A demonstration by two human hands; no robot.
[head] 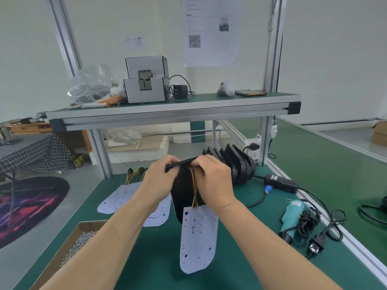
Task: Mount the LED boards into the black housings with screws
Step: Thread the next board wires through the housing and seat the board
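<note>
Presently: left hand [160,176] and right hand [211,178] both grip the top edge of one black housing [182,193] above the bench [240,258], fingers pinching its wires [194,191]. LED board [198,237] dangles below. Step: threading leads. Next likely calls for seating the board, then screws [83,239].

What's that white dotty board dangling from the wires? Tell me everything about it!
It is a white LED board, flat and long, straight across the top and rounded at the bottom. Small red dots and a few dark spots cover its face. Thin red and yellow wires join its top edge and run up to the black housing that the left hand and right hand grip. It hangs below the housing, over the green bench.
</note>
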